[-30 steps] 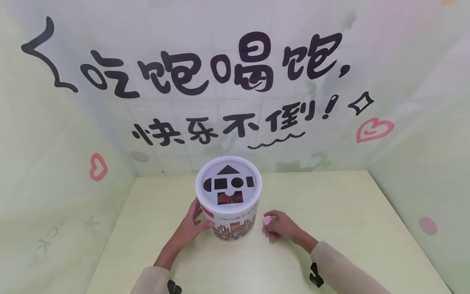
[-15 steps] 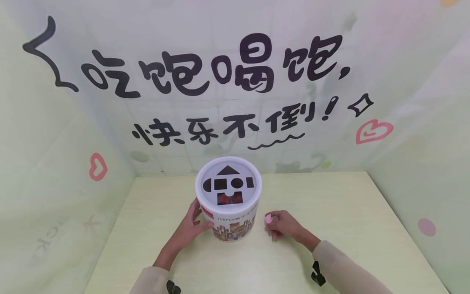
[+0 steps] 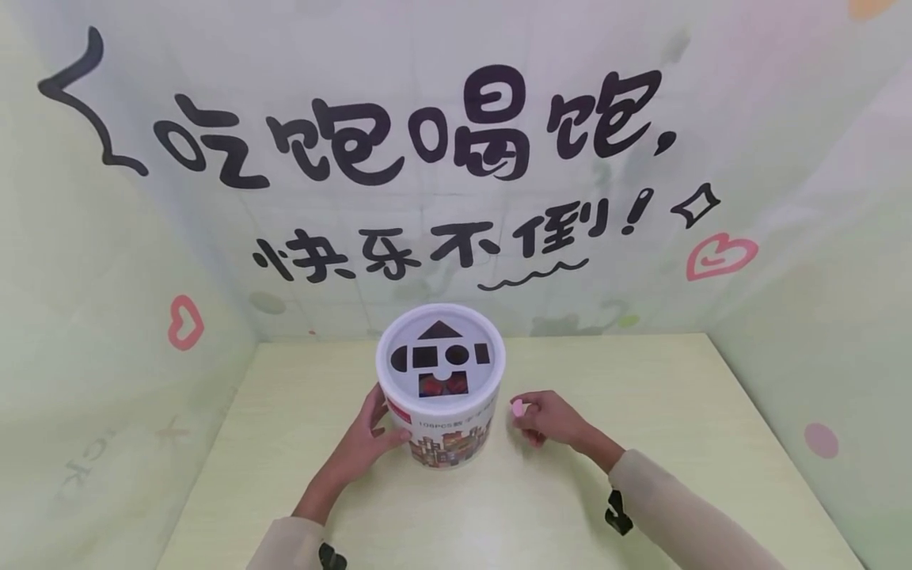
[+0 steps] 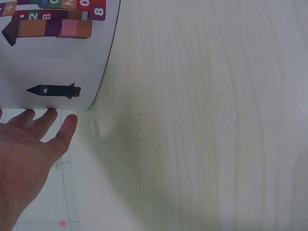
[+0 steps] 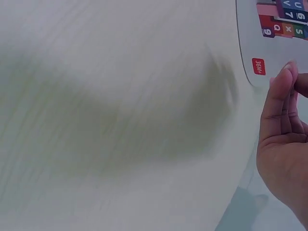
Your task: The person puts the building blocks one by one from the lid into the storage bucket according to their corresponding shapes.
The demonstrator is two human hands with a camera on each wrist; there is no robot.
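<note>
A white round bucket [image 3: 450,439] stands upright on the table, with building blocks printed on its side. Its lid [image 3: 399,388] has cut-outs of several shapes, and something red shows through the lowest one. My left hand [image 3: 366,445] rests against the bucket's left side, thumb on the front and fingers spread along the wall, as the left wrist view also shows. Just right of the bucket and apart from it, my right hand [image 3: 549,419] pinches a small pink block [image 3: 518,408] between thumb and fingers. Most of that block is hidden by the fingers.
The pale wooden table [image 3: 641,491] reaches back to a printed cloth wall [image 3: 427,293] with black lettering. More cloth walls close off the left and right sides.
My right hand has risen slightly with the pink block. The left hand and the bucket stay in place; the whole view shifts a little.
</note>
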